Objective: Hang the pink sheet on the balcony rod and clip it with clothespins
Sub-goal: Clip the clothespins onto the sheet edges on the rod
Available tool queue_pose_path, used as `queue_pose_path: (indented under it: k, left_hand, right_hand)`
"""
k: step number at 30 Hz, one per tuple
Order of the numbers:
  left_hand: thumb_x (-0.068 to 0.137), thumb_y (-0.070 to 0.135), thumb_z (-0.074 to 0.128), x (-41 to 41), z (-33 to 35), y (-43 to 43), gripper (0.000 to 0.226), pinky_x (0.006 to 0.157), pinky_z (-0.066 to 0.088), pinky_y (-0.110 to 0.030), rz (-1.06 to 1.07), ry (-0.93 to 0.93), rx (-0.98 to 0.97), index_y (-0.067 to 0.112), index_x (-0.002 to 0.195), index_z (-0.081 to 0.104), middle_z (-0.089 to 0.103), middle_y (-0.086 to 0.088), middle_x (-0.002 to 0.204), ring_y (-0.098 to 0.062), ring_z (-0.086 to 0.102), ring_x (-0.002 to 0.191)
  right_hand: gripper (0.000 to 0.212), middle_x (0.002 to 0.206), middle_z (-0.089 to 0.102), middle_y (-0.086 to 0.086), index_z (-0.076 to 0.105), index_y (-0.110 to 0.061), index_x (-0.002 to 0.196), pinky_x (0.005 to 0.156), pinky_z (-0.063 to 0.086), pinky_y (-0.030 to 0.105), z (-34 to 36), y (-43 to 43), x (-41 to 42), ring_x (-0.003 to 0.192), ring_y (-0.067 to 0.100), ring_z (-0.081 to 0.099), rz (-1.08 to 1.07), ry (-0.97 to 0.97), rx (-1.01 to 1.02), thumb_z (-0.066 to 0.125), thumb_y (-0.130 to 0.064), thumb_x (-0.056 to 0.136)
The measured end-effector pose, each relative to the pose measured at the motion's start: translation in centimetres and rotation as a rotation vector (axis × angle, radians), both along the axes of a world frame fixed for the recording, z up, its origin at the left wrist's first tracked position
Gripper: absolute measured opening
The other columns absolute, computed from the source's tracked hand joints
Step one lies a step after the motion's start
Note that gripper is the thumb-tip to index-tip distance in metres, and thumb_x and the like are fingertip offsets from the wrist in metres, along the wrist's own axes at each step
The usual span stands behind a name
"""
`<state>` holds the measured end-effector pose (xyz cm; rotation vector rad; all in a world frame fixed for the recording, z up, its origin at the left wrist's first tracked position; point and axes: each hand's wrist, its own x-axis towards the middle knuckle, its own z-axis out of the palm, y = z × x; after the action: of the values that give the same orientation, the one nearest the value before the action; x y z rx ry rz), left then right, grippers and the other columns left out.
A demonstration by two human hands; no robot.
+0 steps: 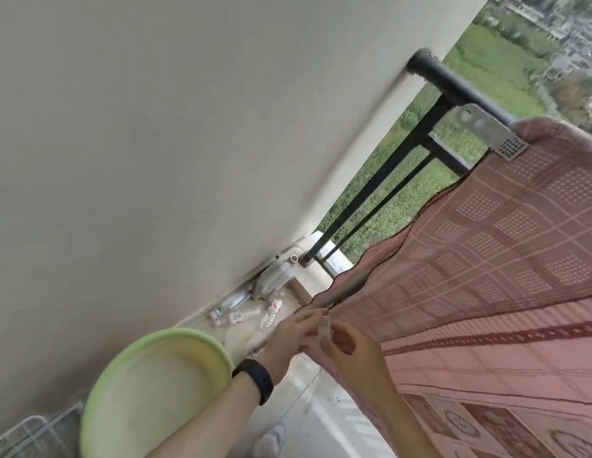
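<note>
The pink patterned sheet (486, 266) hangs over the black balcony rod (453, 82), filling the right of the tilted view. A grey clothespin (489, 130) sits on the sheet's top corner at the rod. Low down, at the sheet's hanging edge, my left hand (294, 335), with a black band on its wrist, pinches the fabric edge. My right hand (350, 348) is beside it, fingers closed on a small pale clothespin (326, 328) held against that edge.
A light green basin (149, 388) sits at lower left by the white wall (188, 143). Several empty plastic bottles (255, 309) lie on the floor along the wall. Black railing bars (380, 193) stand beyond. A wire rack (33, 438) shows at bottom left.
</note>
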<state>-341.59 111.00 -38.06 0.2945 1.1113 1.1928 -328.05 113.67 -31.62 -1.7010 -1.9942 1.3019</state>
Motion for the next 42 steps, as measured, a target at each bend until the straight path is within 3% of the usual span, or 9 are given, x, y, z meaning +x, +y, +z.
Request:
queue_pose_path:
  k: [4,10,14,16,22,27,31,38,42]
  left_hand:
    - [0.088,0.017,0.07,-0.4,-5.4,2.3,0.036,0.065,0.044,-0.013,-0.077,0.325,-0.065,0.017,0.12,0.055,0.061,0.006,0.104,-0.009,0.058,0.091]
    - [0.091,0.009,0.044,-0.6,-14.1,9.3,0.057,0.102,0.041,-0.03,-0.349,0.862,0.044,0.03,0.144,0.042,0.053,-0.005,0.14,-0.023,0.047,0.127]
    - [0.083,0.005,0.042,-0.8,-18.0,11.2,0.043,0.076,0.044,-0.03,-0.443,0.989,0.12,0.022,0.112,0.068,0.068,-0.002,0.102,-0.029,0.06,0.102]
    - [0.086,0.016,0.04,-1.0,-18.9,11.1,0.033,0.064,0.035,-0.028,-0.415,1.025,0.148,0.024,0.093,0.072,0.064,0.003,0.08,-0.027,0.061,0.086]
    - [0.092,0.022,0.045,-0.2,-20.3,9.3,0.031,0.074,0.047,-0.032,-0.24,1.108,0.218,0.026,0.106,0.072,0.074,0.002,0.097,-0.022,0.062,0.086]
    - [0.094,0.028,0.048,-0.2,-21.5,9.0,0.023,0.074,0.047,-0.033,-0.157,1.063,0.187,0.028,0.1,0.07,0.072,0.001,0.091,-0.02,0.061,0.083]
    - [0.097,0.013,0.051,-0.2,-21.9,7.3,0.018,0.067,0.035,-0.009,-0.037,0.947,0.123,0.018,0.1,0.067,0.065,0.01,0.09,-0.007,0.052,0.08]
    - [0.098,0.018,0.051,-1.7,-22.1,6.4,0.017,0.064,0.036,-0.008,-0.121,0.863,0.156,0.029,0.096,0.064,0.062,0.019,0.078,-0.002,0.054,0.07]
    - [0.097,0.022,0.051,-2.9,-22.4,6.7,0.017,0.072,0.045,-0.023,-0.197,0.903,0.179,0.027,0.1,0.066,0.07,0.011,0.089,-0.009,0.062,0.08]
  right_hand:
    - [0.011,0.084,0.067,-0.004,0.063,-0.03,0.092,0.076,0.049,0.037,-6.2,2.3,2.9,0.084,0.02,0.062,-0.074,-0.195,0.014,0.055,-0.035,0.098]
    - [0.031,0.104,0.061,-0.005,0.057,-0.022,0.104,0.078,0.043,0.034,-13.2,6.0,1.3,0.095,0.019,0.057,-0.196,-0.271,-0.011,0.067,-0.045,0.087]
    - [0.036,0.104,0.059,-0.013,0.062,-0.028,0.118,0.08,0.037,0.027,-16.4,7.6,-0.3,0.095,0.012,0.054,-0.144,-0.252,0.023,0.069,-0.044,0.087]
    - [0.019,0.086,0.062,-0.008,0.07,-0.022,0.099,0.073,0.038,0.031,-17.2,7.8,-0.9,0.087,0.018,0.057,-0.141,-0.259,0.125,0.067,-0.038,0.09]
    - [0.009,0.084,0.064,0.003,0.072,-0.012,0.084,0.064,0.027,0.027,-20.2,7.2,-0.8,0.078,0.024,0.058,-0.273,-0.303,0.4,0.072,-0.021,0.087]
    - [0.018,0.079,0.066,-0.004,0.071,-0.015,0.084,0.07,0.033,0.026,-20.6,6.5,-0.9,0.076,0.018,0.057,-0.321,-0.185,0.239,0.069,-0.033,0.089]
    - [0.021,0.082,0.07,-0.003,0.07,-0.017,0.084,0.072,0.038,0.029,-20.5,5.5,-0.8,0.082,0.019,0.061,-0.291,-0.125,0.157,0.067,-0.037,0.09]
    - [0.018,0.073,0.057,-0.02,0.058,-0.034,0.081,0.066,0.032,-0.002,-19.8,4.3,-3.7,0.074,-0.006,0.053,-0.172,-0.088,0.126,0.062,-0.024,0.095]
    - [0.008,0.077,0.067,-0.015,0.07,-0.028,0.083,0.072,0.042,0.023,-19.0,5.9,-3.4,0.082,0.009,0.062,-0.153,-0.096,0.061,0.067,-0.029,0.091]
